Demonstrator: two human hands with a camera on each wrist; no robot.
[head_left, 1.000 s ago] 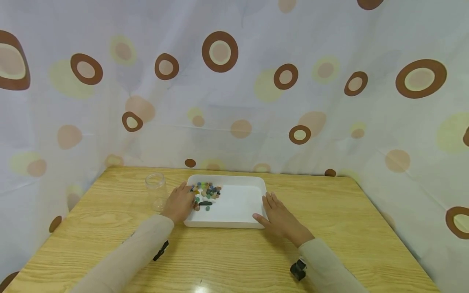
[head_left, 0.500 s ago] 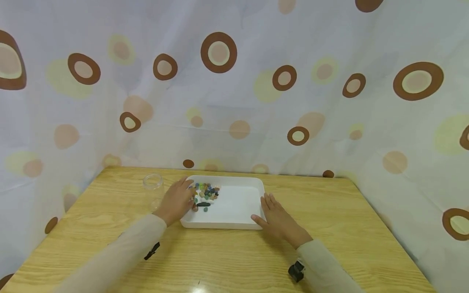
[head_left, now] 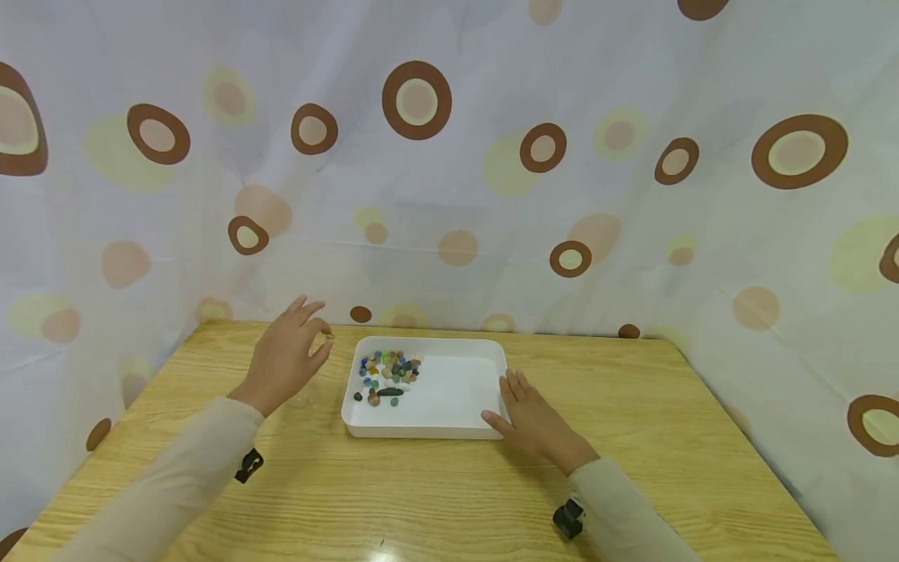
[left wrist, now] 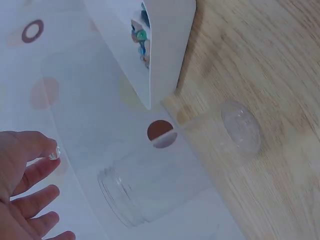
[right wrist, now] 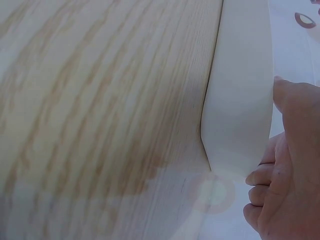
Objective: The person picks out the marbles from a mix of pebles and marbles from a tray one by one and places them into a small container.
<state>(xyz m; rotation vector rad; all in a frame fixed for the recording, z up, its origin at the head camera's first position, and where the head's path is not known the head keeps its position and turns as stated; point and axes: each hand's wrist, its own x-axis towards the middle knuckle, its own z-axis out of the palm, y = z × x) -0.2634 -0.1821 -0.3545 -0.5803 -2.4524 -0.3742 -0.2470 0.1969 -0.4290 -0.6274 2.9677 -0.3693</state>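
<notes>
My left hand (head_left: pixel 282 361) is raised over the left of the table, thumb and index finger pinching a small clear marble (left wrist: pixel 55 153), the other fingers spread. Just behind that hand stands an open clear jar (left wrist: pixel 160 185), mostly covered by it in the head view; the left wrist view shows its threaded mouth and its base on the wood. A shallow white tray (head_left: pixel 456 394) lies right of the jar, with several coloured marbles (head_left: pixel 397 368) gathered in its left half. My right hand (head_left: pixel 541 421) rests at the tray's right front corner, fingers extended along the outer wall, thumb at the rim.
A dark elongated piece (head_left: pixel 390 392) lies among the marbles in the tray. The wooden table (head_left: pixel 435 499) ends at the back against a hanging cloth (head_left: pixel 463 195) with printed circles, which also runs down both sides.
My left hand has lifted out of the tray's left side with a marble and moved left, up to the jar. Marbles it covered now show. The right hand stays at the tray.
</notes>
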